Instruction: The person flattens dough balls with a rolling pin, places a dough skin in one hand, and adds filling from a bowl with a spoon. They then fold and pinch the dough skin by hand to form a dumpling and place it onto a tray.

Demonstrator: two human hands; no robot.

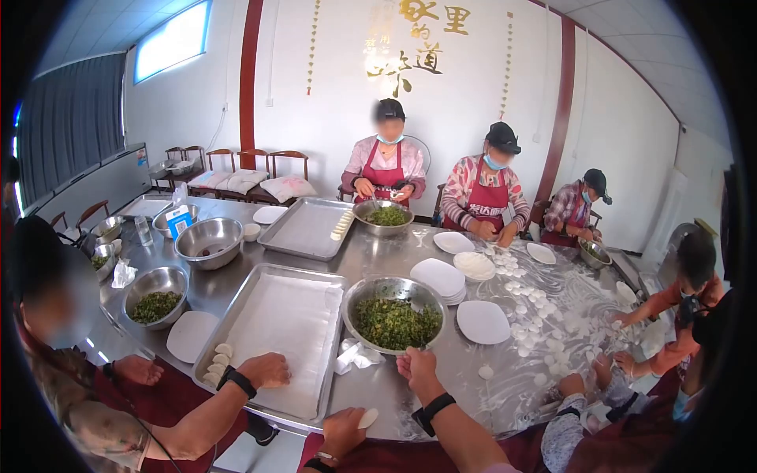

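At the bottom centre my left hand [342,435] holds a round white dough wrapper [367,418] by its edge. My right hand [418,370] is closed at the near rim of a large steel bowl [355,337] of chopped green filling [394,322]; what its fingers grip is hidden. Just left of that hand, crumpled white tissue [358,356] lies beside the bowl. A paper-lined metal tray [280,315] is to the left, with several folded dumplings [218,365] along its left side. A co-worker's hand with a black wristband is over this tray.
Flour and loose wrappers [536,303] cover the table's right side. White plates [482,322] stand right of the bowl. A second tray [306,229], more bowls [209,243] and a bottle [143,231] are farther back. Several co-workers sit or stand around the table.
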